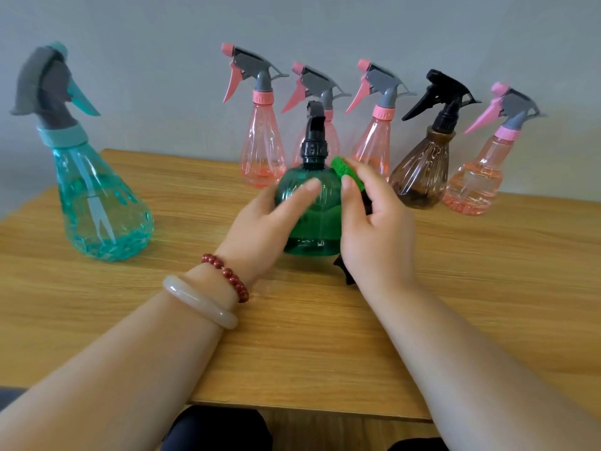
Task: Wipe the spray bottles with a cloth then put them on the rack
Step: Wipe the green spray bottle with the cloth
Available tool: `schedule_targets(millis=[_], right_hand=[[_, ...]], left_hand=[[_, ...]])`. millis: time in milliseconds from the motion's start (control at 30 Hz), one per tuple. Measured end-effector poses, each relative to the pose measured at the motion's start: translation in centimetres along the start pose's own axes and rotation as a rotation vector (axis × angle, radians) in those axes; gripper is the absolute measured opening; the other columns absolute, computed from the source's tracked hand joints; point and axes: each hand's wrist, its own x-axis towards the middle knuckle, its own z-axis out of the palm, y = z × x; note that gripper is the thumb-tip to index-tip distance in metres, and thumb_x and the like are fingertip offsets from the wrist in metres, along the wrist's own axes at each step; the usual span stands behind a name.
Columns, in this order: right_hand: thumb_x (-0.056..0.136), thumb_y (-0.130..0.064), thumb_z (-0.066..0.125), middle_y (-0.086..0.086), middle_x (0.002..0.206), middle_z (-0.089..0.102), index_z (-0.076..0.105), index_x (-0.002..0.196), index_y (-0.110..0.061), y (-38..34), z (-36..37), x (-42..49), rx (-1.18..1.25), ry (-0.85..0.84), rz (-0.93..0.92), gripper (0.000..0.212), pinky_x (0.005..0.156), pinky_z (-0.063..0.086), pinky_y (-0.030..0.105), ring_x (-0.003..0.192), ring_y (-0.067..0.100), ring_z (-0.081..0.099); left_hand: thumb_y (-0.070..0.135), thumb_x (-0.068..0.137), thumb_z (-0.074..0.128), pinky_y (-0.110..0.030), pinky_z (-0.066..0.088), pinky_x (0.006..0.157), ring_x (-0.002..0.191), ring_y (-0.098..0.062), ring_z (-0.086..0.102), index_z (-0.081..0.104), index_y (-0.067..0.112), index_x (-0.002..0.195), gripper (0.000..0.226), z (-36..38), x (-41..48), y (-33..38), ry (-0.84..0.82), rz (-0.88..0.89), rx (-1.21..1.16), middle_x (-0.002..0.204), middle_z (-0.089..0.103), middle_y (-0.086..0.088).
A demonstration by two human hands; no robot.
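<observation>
Green bottle (pixel 320 231) upright; L hand (pixel 260 229) grip curled round its side, R hand (pixel 374 229) grip pinching cloth (pixel 348 174) at shoulder.

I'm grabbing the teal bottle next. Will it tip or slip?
Probably hard to tip: the teal bottle has a wide base. Its faceted plastic likely gives grip, though the large trigger head may make it top-heavy.

On my feed, both forearms bare. Wrist of left hand (pixel 260 229) wears string of round dark-red beads (pixel 227 276); behind it, smooth pale milky bangle (pixel 198 301). Dark trousers (pixel 218 431) at bottom edge.
</observation>
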Motion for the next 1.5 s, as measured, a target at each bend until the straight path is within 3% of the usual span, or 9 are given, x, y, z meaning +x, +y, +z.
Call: schedule_targets(millis=[133, 233, 400, 633, 867, 1067, 1200, 1267, 1500], right_hand=[[0.101, -0.016, 0.053, -0.014, 0.131, 0.055, 0.058, 0.133, -0.012, 0.2, 0.0, 0.0, 0.074, -0.091, -0.094, 0.033, 0.099, 0.035, 0.004, 0.12, -0.018, 0.046], [0.095, -0.007, 0.059, 0.003, 0.137, 0.054, 0.062, 0.125, -0.005, -0.1, -0.1, -0.3, 0.225, -0.22, -0.246, 0.03, 0.114, 0.035, 0.027, 0.136, 0.009, 0.046], [0.091, -0.009, 0.06, 0.017, 0.145, 0.047, 0.069, 0.111, -0.009, -0.2, -0.1, -0.3, 0.237, -0.372, -0.37, 0.022, 0.12, 0.025, 0.037, 0.146, 0.029, 0.029], [0.097, -0.014, 0.057, -0.001, 0.138, 0.058, 0.064, 0.118, -0.028, 0.5, -1.1, 0.8, 0.282, -0.035, -0.083, 0.027, 0.111, 0.039, 0.029, 0.131, 0.006, 0.05], [0.098, -0.008, 0.055, -0.005, 0.146, 0.046, 0.065, 0.116, -0.026, 0.8, -1.2, 1.0, 0.332, -0.165, -0.099, 0.027, 0.116, 0.031, 0.025, 0.139, 0.003, 0.038], [0.095, -0.006, 0.056, 0.013, 0.15, 0.041, 0.068, 0.109, -0.013, -0.1, -1.3, 0.4, 0.248, -0.302, -0.306, 0.02, 0.121, 0.025, 0.037, 0.146, 0.023, 0.03], [0.096, -0.01, 0.056, 0.016, 0.151, 0.041, 0.069, 0.112, -0.01, -0.2, -0.6, 0.3, 0.183, -0.297, -0.343, 0.021, 0.12, 0.026, 0.041, 0.147, 0.024, 0.029], [0.097, -0.01, 0.056, 0.012, 0.15, 0.042, 0.065, 0.117, -0.016, 0.0, -0.4, 0.4, 0.185, -0.191, -0.295, 0.023, 0.119, 0.029, 0.038, 0.145, 0.02, 0.034], [0.094, -0.024, 0.059, -0.018, 0.131, 0.059, 0.073, 0.104, -0.04, 1.1, -0.8, 1.1, 0.451, -0.023, 0.046, 0.023, 0.112, 0.04, 0.045, 0.132, 0.006, 0.048]], left_hand=[[0.073, 0.074, 0.064, -0.036, 0.055, 0.094, 0.1, -0.006, 0.069, 0.06, 0.026, 0.125, 0.07, -0.1, 0.2, 0.0, 0.028, -0.002, -0.1, 0.11, 0.072, 0.008], [0.065, 0.084, 0.057, -0.025, 0.05, 0.097, 0.104, 0.001, 0.066, 0.064, 0.027, 0.116, 0.05, -0.7, 0.4, 0.0, 0.089, -0.009, -0.21, 0.109, 0.069, 0.011], [0.049, 0.098, 0.042, -0.049, 0.044, 0.106, 0.121, -0.028, 0.062, 0.062, 0.014, 0.128, 0.051, -1.1, 0.6, 0.2, -0.067, 0.007, -0.591, 0.126, 0.067, -0.013], [0.053, 0.081, 0.06, -0.043, 0.056, 0.09, 0.106, -0.028, 0.069, 0.064, 0.011, 0.12, 0.057, -0.2, 0.2, -0.3, -0.231, -0.021, -0.339, 0.113, 0.072, -0.013], [0.046, 0.087, 0.056, -0.052, 0.049, 0.101, 0.112, -0.032, 0.066, 0.064, 0.01, 0.12, 0.049, -0.3, -0.1, 0.1, -0.186, -0.019, -0.443, 0.119, 0.07, -0.016], [0.03, 0.106, 0.042, -0.004, 0.046, 0.067, 0.073, 0.016, 0.064, 0.055, 0.024, 0.108, 0.014, -0.6, -0.6, -0.2, -0.205, 0.004, -0.404, 0.097, 0.062, 0.014], [0.053, 0.089, 0.057, -0.035, 0.048, 0.098, 0.11, -0.013, 0.066, 0.064, 0.017, 0.123, 0.05, -0.9, 0.3, 0.1, -0.175, -0.046, -0.392, 0.116, 0.07, -0.005], [0.045, 0.097, 0.051, -0.025, 0.049, 0.093, 0.105, -0.003, 0.067, 0.063, 0.026, 0.121, 0.033, -0.8, 0.4, 0.0, -0.179, -0.03, -0.356, 0.116, 0.07, 0.001], [0.049, 0.087, 0.055, -0.045, 0.056, 0.092, 0.112, -0.033, 0.066, 0.061, 0.007, 0.124, 0.056, -0.2, 0.2, -0.1, -0.27, -0.018, -0.424, 0.12, 0.068, -0.018]])
